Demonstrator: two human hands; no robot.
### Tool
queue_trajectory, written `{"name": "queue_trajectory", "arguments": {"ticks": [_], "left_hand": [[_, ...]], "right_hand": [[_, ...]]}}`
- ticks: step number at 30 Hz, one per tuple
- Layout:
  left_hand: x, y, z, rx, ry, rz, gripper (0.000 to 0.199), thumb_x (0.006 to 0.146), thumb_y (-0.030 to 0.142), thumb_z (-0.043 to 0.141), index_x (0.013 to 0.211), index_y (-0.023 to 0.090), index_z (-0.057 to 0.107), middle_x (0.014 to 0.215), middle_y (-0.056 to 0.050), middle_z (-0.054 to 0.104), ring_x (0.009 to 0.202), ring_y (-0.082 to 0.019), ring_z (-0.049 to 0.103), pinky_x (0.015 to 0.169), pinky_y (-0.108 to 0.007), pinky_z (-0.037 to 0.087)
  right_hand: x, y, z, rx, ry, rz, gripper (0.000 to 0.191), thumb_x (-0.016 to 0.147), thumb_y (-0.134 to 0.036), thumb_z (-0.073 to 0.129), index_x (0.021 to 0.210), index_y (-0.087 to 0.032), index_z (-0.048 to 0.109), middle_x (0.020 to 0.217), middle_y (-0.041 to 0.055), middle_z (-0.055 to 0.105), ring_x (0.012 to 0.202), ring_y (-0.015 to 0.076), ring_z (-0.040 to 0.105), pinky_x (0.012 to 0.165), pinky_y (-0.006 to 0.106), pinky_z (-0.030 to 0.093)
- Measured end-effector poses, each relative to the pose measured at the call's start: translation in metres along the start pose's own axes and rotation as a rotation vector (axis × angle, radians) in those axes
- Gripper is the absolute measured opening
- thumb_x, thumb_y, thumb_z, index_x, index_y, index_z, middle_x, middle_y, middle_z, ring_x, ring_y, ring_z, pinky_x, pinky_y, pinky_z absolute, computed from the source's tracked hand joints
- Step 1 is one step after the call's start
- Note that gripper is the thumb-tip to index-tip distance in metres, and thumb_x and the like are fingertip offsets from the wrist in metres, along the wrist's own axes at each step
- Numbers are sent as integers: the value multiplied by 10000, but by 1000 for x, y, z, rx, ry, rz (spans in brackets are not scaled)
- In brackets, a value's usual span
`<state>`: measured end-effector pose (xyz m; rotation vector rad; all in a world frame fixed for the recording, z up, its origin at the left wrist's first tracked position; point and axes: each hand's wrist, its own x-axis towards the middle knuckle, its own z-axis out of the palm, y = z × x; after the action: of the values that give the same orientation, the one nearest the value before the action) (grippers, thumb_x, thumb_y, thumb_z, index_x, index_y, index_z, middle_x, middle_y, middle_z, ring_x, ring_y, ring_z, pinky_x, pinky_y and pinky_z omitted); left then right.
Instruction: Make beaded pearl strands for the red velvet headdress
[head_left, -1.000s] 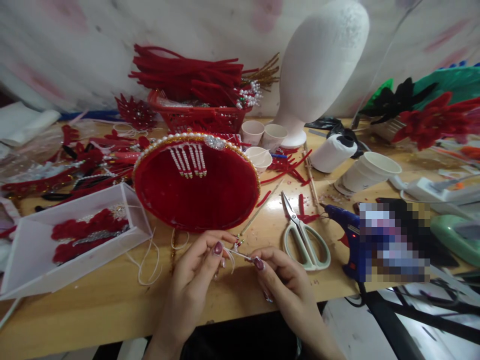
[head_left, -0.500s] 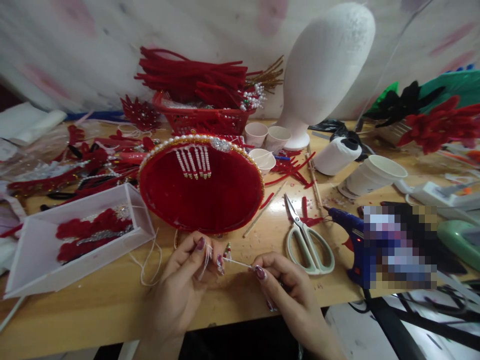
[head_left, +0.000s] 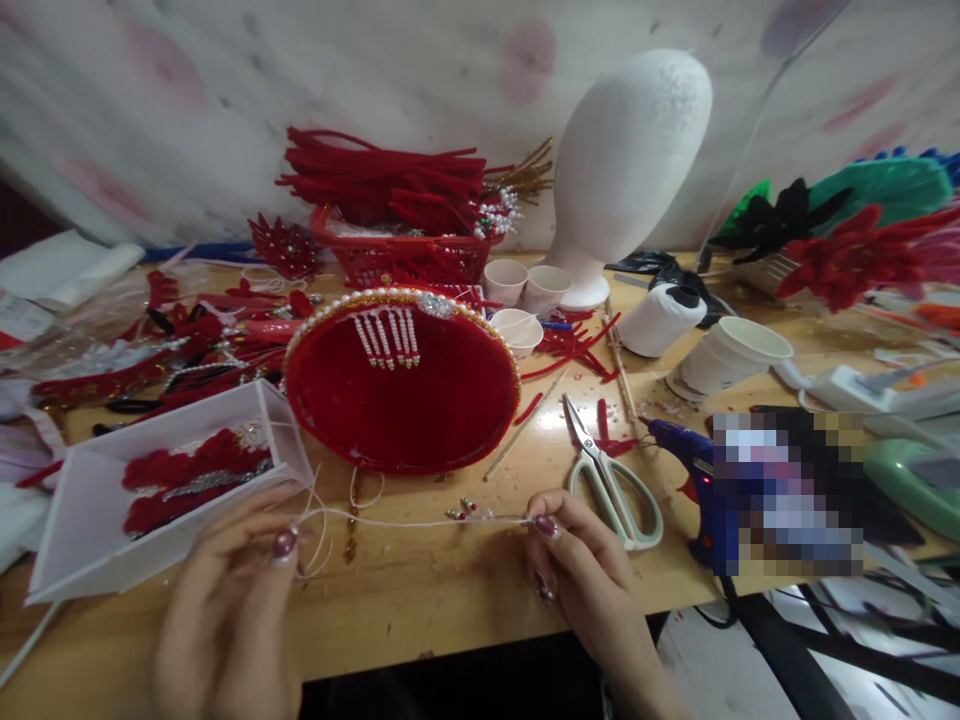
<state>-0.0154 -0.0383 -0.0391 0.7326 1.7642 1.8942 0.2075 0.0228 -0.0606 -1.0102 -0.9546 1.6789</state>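
Observation:
A thin white thread (head_left: 427,523) runs nearly level between my hands above the wooden table. My right hand (head_left: 574,560) pinches its right end between thumb and forefinger. The thread's other end reaches the fingertips of my left hand (head_left: 240,590), which is blurred, its thumb and fingers close together around the thread. Small green and red beads (head_left: 463,509) lie on the table just behind the thread. Beyond them is a red oval piece (head_left: 405,410) edged with pearls and gold trim, with several short pearl strands (head_left: 386,335) near its top.
White-handled scissors (head_left: 616,490) lie right of the red piece, with a blue glue gun (head_left: 694,470) beyond. At left is a white box (head_left: 82,520) with red flowers. Paper cups (head_left: 504,280), a red basket (head_left: 405,260), a thread spool (head_left: 660,320) and a white head form (head_left: 630,150) stand behind.
My left hand has moved left, away from my right hand, and a longer stretch of thread now spans between them. The view has shifted slightly.

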Motion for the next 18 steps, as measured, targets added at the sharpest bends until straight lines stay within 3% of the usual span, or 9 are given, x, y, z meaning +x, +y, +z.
{"name": "queue_trajectory", "arguments": {"ticks": [2, 3, 5, 7, 9, 11, 13, 16, 18], "left_hand": [[-12, 0, 8, 294, -63, 393, 232, 825, 184, 758, 1013, 316, 724, 1234, 10, 660, 1154, -242, 586, 1068, -378, 418], [-17, 2, 15, 406, -163, 524, 292, 847, 164, 730, 1084, 332, 711, 1225, 1, 665, 1171, -261, 581, 1106, -423, 369], [-24, 4, 33, 552, -409, 652, 384, 893, 158, 681, 1230, 341, 663, 1316, -36, 654, 1236, -292, 565, 1108, -467, 355], [-26, 3, 49, 661, -495, 745, 415, 898, 199, 692, 1287, 337, 644, 1422, -69, 619, 1344, -339, 495, 1122, -519, 309], [-25, -2, 60, 726, -564, 773, 435, 907, 211, 691, 1314, 349, 627, 1416, -66, 646, 1376, -356, 479, 1131, -571, 239], [-24, -8, 64, 728, -630, 753, 417, 924, 198, 669, 1309, 351, 616, 1283, -43, 737, 1318, -341, 552, 1128, -595, 198], [-22, -11, 65, 667, -654, 695, 300, 932, 197, 656, 1206, 320, 651, 1095, -17, 801, 1154, -303, 667, 1102, -572, 268], [-16, -5, 58, 548, -524, 587, 92, 946, 202, 621, 975, 268, 679, 983, -11, 787, 921, -229, 724, 961, -445, 474], [-12, -1, 44, 528, -322, 603, 115, 955, 197, 591, 958, 253, 691, 1086, -45, 744, 1005, -225, 697, 939, -398, 512]], "right_hand": [[0, 1, -1, 11, -5, -2, 330, 885, -500, 708, 862, -184, 614, 507, -85, 432, 442, 83, 322, 445, 200, 267], [0, 1, -1, 13, -6, -6, 319, 894, -491, 700, 866, -184, 616, 509, -85, 432, 443, 82, 319, 445, 199, 262], [0, 3, -2, 5, -13, -15, 289, 911, -461, 685, 877, -181, 622, 516, -81, 446, 448, 82, 324, 453, 200, 267], [0, 4, -3, -7, -23, -27, 263, 921, -435, 674, 887, -177, 632, 513, -77, 458, 453, 85, 333, 467, 204, 284], [1, 5, -4, -4, -33, -43, 250, 921, -420, 668, 888, -175, 637, 506, -76, 463, 450, 87, 332, 473, 209, 293], [1, 6, -5, 16, -41, -51, 239, 920, -410, 660, 883, -174, 636, 501, -76, 459, 440, 85, 323, 463, 209, 283], [2, 6, -6, 39, -40, -60, 225, 912, -396, 662, 873, -177, 633, 496, -78, 455, 425, 81, 314, 445, 206, 264], [3, 5, -6, 67, -19, -73, 217, 882, -389, 682, 844, -181, 634, 470, -80, 451, 405, 79, 314, 424, 200, 247], [4, 2, -6, 85, -8, -64, 219, 857, -389, 700, 825, -181, 640, 455, -81, 450, 401, 79, 321, 421, 196, 250]]}}
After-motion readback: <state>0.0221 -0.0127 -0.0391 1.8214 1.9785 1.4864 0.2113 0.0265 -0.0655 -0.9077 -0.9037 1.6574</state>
